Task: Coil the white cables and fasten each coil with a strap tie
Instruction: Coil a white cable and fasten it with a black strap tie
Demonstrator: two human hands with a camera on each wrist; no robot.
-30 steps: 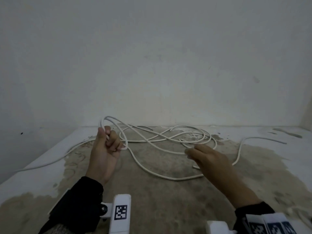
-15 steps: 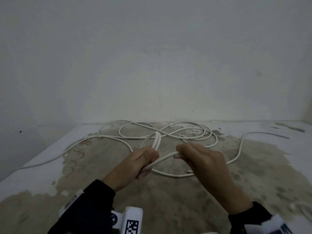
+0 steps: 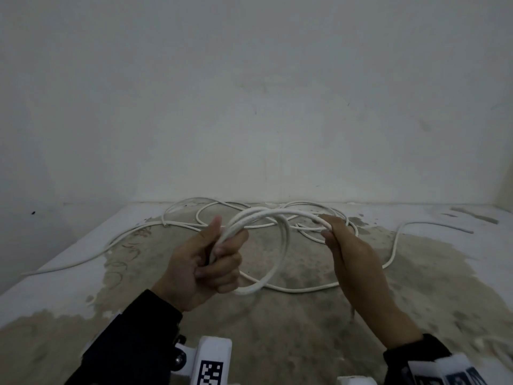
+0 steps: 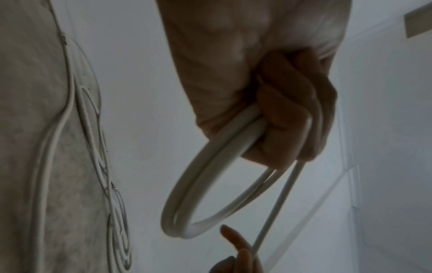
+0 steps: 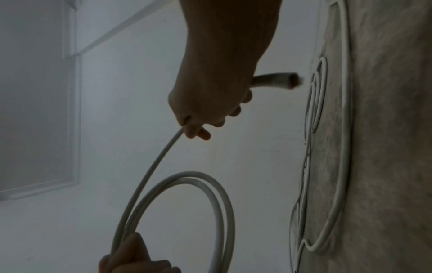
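Observation:
A white cable coil (image 3: 281,245) of a few loops hangs in the air in front of me. My left hand (image 3: 211,262) grips the bunched loops in its fist, thumb up; the left wrist view shows the coil (image 4: 187,194) below the curled fingers (image 4: 287,118). My right hand (image 3: 341,240) holds the strand that runs off the coil's top, and the right wrist view shows the fingers (image 5: 198,129) closed round that strand (image 5: 151,170). The rest of the white cable (image 3: 305,218) lies in loose tangled loops on the floor by the wall. No strap tie is in view.
The stained concrete floor (image 3: 277,329) meets a plain white wall (image 3: 249,107) just behind the tangle. One cable tail (image 3: 69,262) trails off to the left, another (image 3: 433,225) to the right. Something small and white lies at the far right edge (image 3: 497,343).
My left hand came in from the left with the loops, and both hands rose. The right hand took hold of the strand and drew it up over the coil, which is larger now.

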